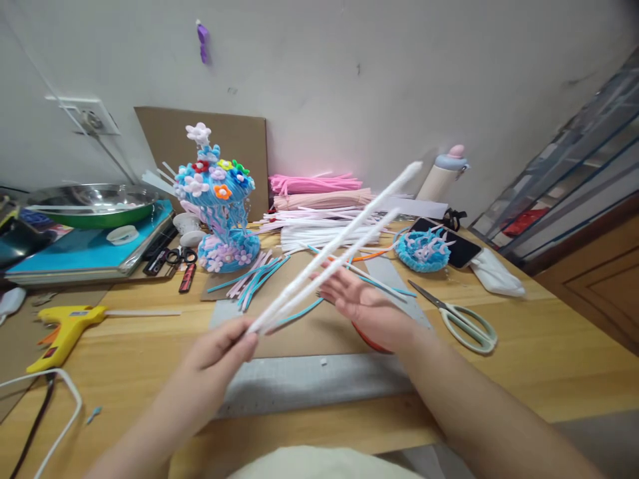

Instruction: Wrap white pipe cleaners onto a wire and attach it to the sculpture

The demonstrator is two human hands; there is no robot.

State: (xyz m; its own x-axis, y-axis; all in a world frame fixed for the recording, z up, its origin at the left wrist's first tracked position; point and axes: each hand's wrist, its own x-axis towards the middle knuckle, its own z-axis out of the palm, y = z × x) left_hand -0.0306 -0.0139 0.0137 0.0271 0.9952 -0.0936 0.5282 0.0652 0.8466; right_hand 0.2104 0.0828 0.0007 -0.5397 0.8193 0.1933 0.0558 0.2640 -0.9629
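Observation:
Between the thumb and fingers of my left hand (pixel 232 349) are the lower ends of white fuzzy stems (pixel 344 233), which slant up to the right and spread apart toward their tips. My right hand (pixel 367 306) is palm up with its fingers apart, just under and beside the stems, and grips nothing. Below both hands lie a brown cardboard sheet (pixel 309 339) and a grey mat (pixel 319 386). Blue stems (pixel 264 279) and pink stems (pixel 249 273) are scattered on the cardboard.
A flower-covered blue ornament (pixel 214 186) stands behind on the left. Bundles of pink (pixel 319 183) and white stems lie at the back. Scissors (pixel 464 322), a blue round piece (pixel 424 251) and a phone (pixel 462 246) are at right; a yellow glue gun (pixel 67 329) is at left.

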